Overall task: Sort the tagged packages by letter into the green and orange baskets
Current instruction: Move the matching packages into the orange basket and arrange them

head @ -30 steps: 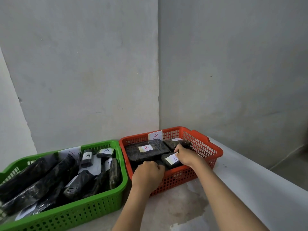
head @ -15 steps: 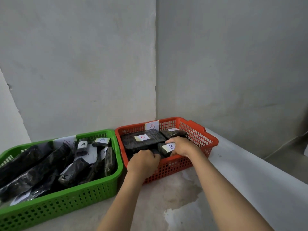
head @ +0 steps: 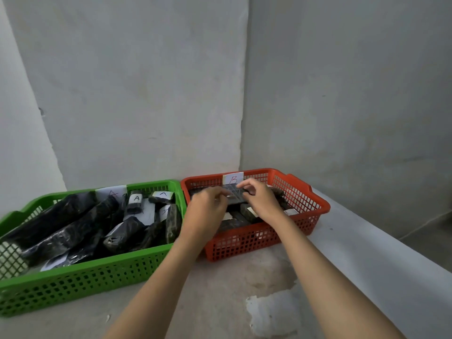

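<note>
Both my hands had lifted a flat dark package (head: pixel 234 195) above the orange basket (head: pixel 302 217), left grip (head: pixel 208 206) and right grip (head: pixel 256 199) pinching its ends; sorting looked nearly finished.

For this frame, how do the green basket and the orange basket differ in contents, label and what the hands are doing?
The green basket carries an A tag on its far wall; the orange basket carries a B tag.
The green one holds long black wrapped packages; the orange one holds flatter dark ones.
Neither hand touches the green basket; the left hand and right hand hold a flat package over the orange one.
Both are perforated plastic, side by side.
</note>
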